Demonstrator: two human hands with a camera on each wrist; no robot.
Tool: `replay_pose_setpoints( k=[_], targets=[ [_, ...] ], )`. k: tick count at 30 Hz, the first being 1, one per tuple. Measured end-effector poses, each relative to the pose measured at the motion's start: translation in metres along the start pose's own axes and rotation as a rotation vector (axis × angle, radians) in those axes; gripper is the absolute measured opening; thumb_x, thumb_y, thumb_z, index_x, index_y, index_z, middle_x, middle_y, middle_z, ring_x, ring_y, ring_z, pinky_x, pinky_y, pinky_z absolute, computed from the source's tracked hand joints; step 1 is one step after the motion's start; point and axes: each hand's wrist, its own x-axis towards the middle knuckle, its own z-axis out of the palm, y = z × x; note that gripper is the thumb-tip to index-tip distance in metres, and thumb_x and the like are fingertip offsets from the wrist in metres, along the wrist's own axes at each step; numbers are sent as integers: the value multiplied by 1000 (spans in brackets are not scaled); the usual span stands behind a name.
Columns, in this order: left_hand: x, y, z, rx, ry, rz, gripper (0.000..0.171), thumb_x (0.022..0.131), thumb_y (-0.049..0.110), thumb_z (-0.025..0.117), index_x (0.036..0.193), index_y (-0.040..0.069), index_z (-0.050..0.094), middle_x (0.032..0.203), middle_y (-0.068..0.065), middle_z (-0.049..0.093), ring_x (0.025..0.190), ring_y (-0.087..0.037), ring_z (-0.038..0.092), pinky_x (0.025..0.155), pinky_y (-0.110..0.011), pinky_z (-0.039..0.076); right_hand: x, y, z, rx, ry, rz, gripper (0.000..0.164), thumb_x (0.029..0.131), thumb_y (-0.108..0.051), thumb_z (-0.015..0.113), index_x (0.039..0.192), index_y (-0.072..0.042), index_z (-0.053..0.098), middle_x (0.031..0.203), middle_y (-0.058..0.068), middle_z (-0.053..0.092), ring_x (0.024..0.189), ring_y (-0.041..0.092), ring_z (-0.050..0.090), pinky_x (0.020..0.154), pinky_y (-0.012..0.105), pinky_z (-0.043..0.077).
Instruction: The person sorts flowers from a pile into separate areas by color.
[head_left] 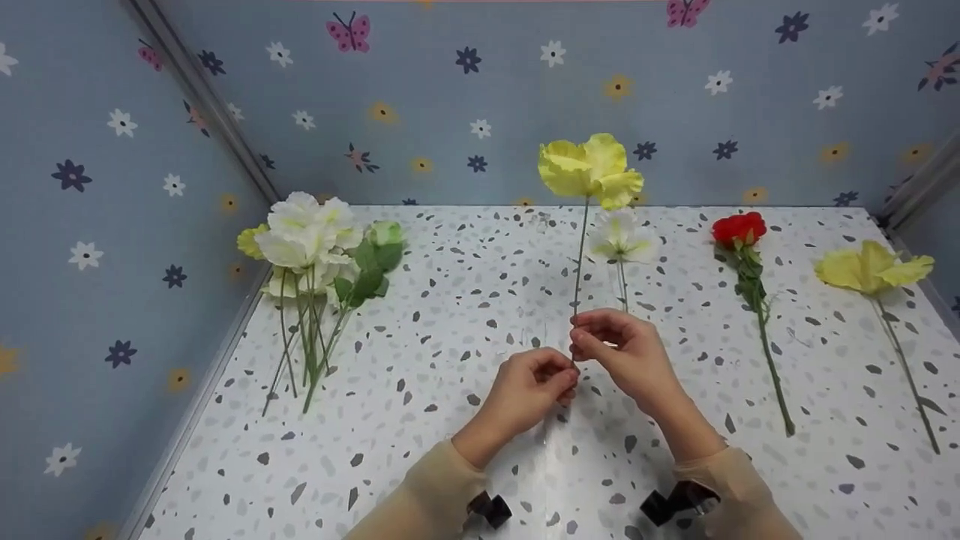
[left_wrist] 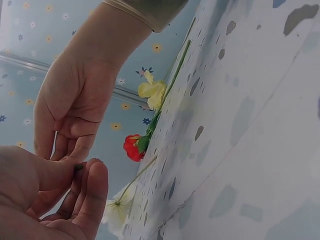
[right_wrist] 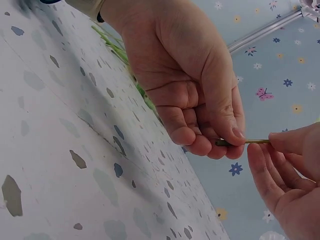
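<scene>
A yellow flower (head_left: 589,169) with ruffled petals stands upright on a thin stem (head_left: 581,255), raised over the table. Near the stem's lower end my left hand (head_left: 531,386) pinches it between thumb and fingers. My right hand (head_left: 626,356) pinches the same stem just above. In the right wrist view the cut end of the stem pokes out past the left hand (right_wrist: 187,85), and the right hand (right_wrist: 290,175) holds it a short way along. Behind the right hand lies a white flower (head_left: 621,236), its lower stem hidden by that hand.
At the left lies a bunch of white flowers (head_left: 304,232) with a pale green rose (head_left: 385,236) beside it. To the right lie a red rose (head_left: 739,227) and another yellow flower (head_left: 870,268). Patterned panels (head_left: 480,97) border the speckled table (head_left: 450,315).
</scene>
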Motion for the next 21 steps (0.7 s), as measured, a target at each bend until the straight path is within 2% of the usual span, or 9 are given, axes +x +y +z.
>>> replay_pose_setpoints(
  k=[7,12,17,21],
  targets=[
    [-1,2,-4,134,-11,-10,3,93,10,72,94,7,74,82,0,73,70,-10,69,65,-27,59,2,1,-4,8,20,-5,26,92,-15,76,112,1,70,98,24,69,83,28,71,76,38,61],
    [1,3,-10,212,-18,-34,4,93,14,73,95,11,74,82,5,72,70,-8,67,64,-26,58,5,2,-21,-28,78,14,30,92,-20,76,115,-2,70,102,21,69,85,27,71,77,37,61],
    [6,3,-33,309,18,-51,4,93,20,72,95,16,73,83,7,70,74,-10,66,66,-27,58,11,8,-50,-59,148,56,36,94,-23,73,123,-1,68,107,20,68,89,29,70,78,31,60],
    [12,6,-62,423,141,-32,3,93,17,71,94,15,73,85,6,69,78,-11,65,72,-26,57,14,14,-69,-79,190,114,38,97,-23,70,129,-3,65,114,19,66,92,25,69,79,26,59]
  ],
)
